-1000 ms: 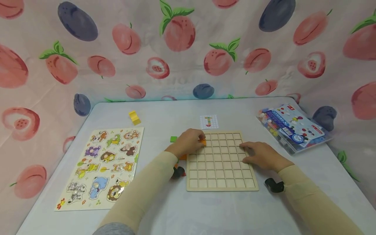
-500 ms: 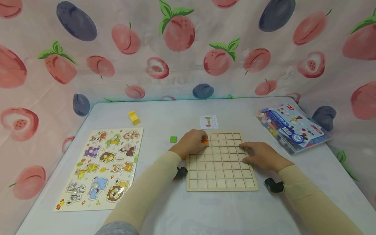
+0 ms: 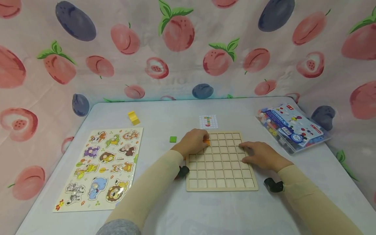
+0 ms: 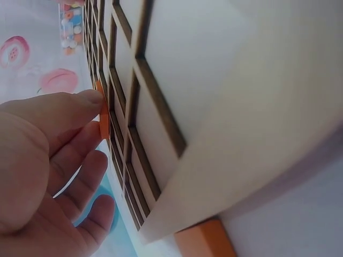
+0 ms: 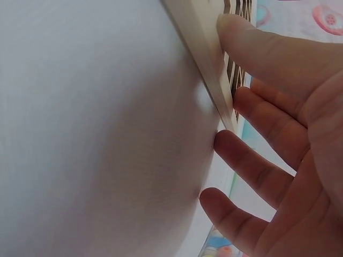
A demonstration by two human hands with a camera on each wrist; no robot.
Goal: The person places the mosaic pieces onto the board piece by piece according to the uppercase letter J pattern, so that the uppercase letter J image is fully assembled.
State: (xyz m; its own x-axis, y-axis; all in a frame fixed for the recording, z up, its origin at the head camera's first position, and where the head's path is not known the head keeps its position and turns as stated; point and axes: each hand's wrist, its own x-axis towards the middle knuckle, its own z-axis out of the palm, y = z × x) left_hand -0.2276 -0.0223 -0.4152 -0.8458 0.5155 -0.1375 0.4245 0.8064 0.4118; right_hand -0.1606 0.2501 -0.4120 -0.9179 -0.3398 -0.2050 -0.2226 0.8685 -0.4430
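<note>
flanking the grid board (image 3: 222, 164): animal puzzle (image 3: 101, 169), case (image 3: 293, 129)

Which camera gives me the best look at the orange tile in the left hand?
The left wrist view: it shows the orange tile up close, pinched by the left hand. The head view shows just a small part, the hand hiding the rest; the right wrist view doesn't show it.

Diffuse, rather dim light, slightly soft detail, a broad hazy shadow across the table (image 5: 59, 107).
</note>
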